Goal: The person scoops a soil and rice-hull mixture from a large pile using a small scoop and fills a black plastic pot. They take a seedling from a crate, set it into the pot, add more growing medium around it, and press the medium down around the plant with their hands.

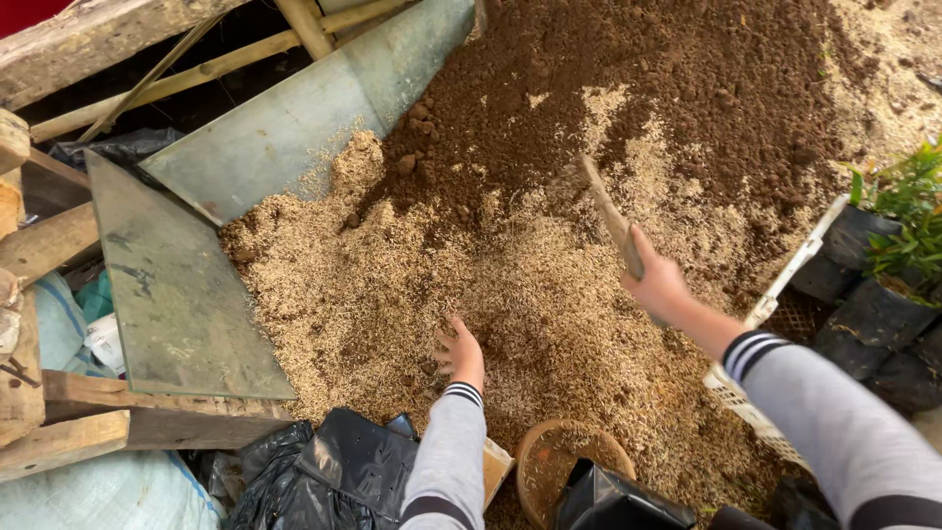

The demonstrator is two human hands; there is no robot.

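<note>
Left hand (459,351): grey sleeve with dark-and-white cuff; fingers spread and pressed down into the husks (471,294), part buried, nothing closed in its grip. Right hand (655,285): same sleeve; grip wrapped around the handle of a trowel (601,201), held up above the heap, blade blurred and tilted up and away toward the soil. Husks: pale tan, loose, spread wide across the near and middle of the heap, thinner streaks running up into the soil. Soil (706,88): dark brown, lumpy, filling the far half of the heap, meeting the husks along a ragged line. Metal sheets (177,285): two grey panels at left, one lying flat on timber, one leaning behind it, both edging the heap, husks piled against them. Timber (59,245): rough beams and poles at far left and top left. Black bags (334,461): crumpled, near edge, just left of the left sleeve. Bowl (569,461): round, brown, part filled with husks, near edge between the two arms; another black bag just below it. White crate (775,294): lattice plastic, at right, under the right forearm. Plants (903,216): green-leaved, in black grow bags, at the right edge just beyond the crate.
</note>
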